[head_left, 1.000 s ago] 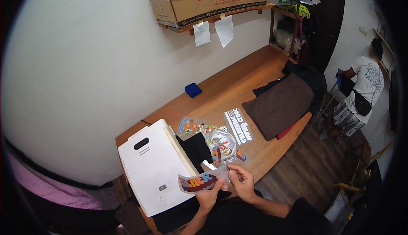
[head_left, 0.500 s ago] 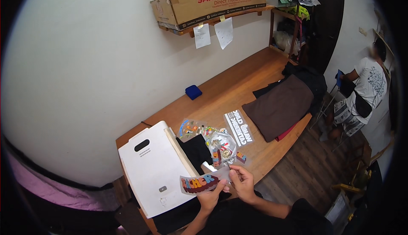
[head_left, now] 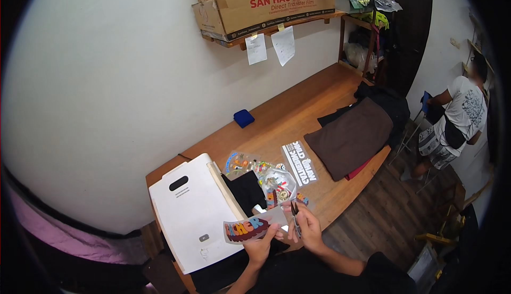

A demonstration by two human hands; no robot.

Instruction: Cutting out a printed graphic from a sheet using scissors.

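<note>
My left hand (head_left: 260,247) pinches a strip of transfer film (head_left: 247,229) with colourful block lettering on it, just right of the white machine's edge. In my right hand (head_left: 310,231), close beside the film's right end, is a small pair of dark-bladed scissors (head_left: 294,210). The blades point up and away from me, and my fingers hide most of the handles. Beyond both hands, a pile of printed clear films (head_left: 277,179) lies on the wooden table (head_left: 298,98). A black cloth (head_left: 245,187) sits between this pile and the machine.
A large white flat-topped machine (head_left: 194,214) stands at the left. Folded dark garments (head_left: 351,137) lie at the right, with a white-lettered film (head_left: 299,163) nearer the middle. A blue folded item (head_left: 244,118) rests by the wall. Another person (head_left: 458,113) is at far right.
My right hand has turned, and the scissors blades now stand up in clear sight, apart from the film. The lettered film has shifted slightly left in my left hand.
</note>
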